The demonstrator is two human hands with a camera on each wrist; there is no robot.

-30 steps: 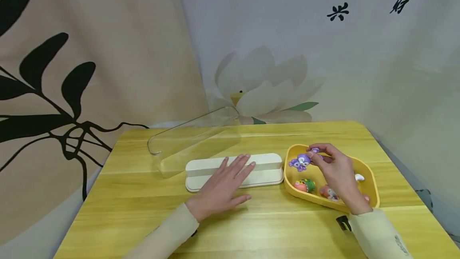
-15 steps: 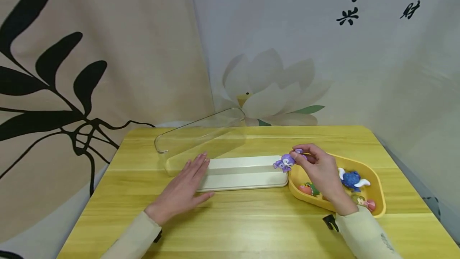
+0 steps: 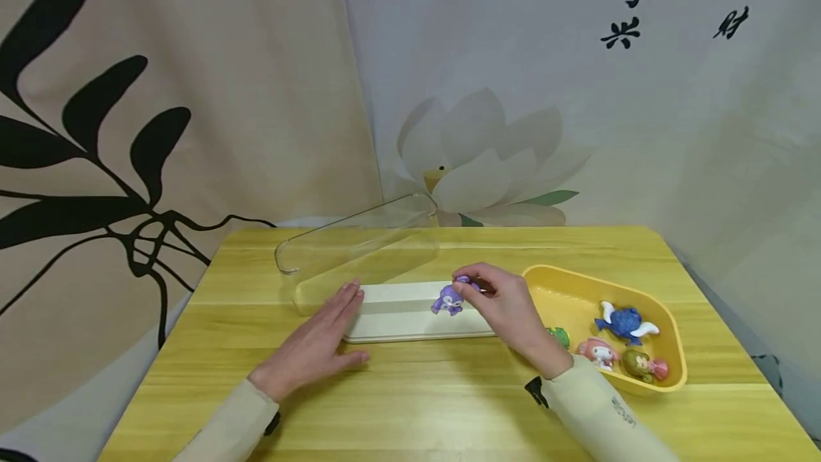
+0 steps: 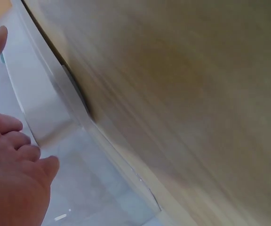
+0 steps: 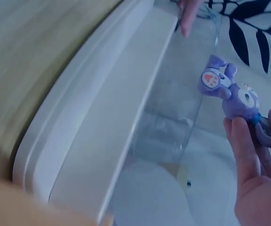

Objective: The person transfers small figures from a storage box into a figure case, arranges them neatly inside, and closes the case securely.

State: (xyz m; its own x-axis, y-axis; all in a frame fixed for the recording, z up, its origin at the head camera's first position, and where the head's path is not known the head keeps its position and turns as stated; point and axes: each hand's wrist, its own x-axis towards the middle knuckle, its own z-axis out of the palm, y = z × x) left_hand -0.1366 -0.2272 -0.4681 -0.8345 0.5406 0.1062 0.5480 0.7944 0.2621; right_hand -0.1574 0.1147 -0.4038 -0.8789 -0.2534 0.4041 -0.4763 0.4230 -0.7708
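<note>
A purple rabbit figurine (image 3: 447,300) hangs by its ears from my right hand (image 3: 513,312), pinched between thumb and fingers. It is above the right half of a long white stepped stand (image 3: 398,319). In the right wrist view the figurine (image 5: 239,96) shows a pink paw print on one foot, and its ears lie between the fingers. My left hand (image 3: 314,348) lies with straight fingers at the stand's left end, its fingertips by the upper step. The left wrist view shows several fingers (image 4: 25,146) beside the stand (image 4: 41,99).
Right of the stand, a yellow tray (image 3: 673,334) holds a blue winged figurine (image 3: 627,322), a pink-hooded one (image 3: 598,352), an olive-and-pink one (image 3: 643,365) and a partly hidden green one (image 3: 559,336). Behind the stand, a clear cover (image 3: 359,248) stands against the curtain (image 3: 256,91).
My right hand has carried the purple figurine leftward from the yellow tray to above the white stand. My left hand has slid left from the stand's middle to its left end.
</note>
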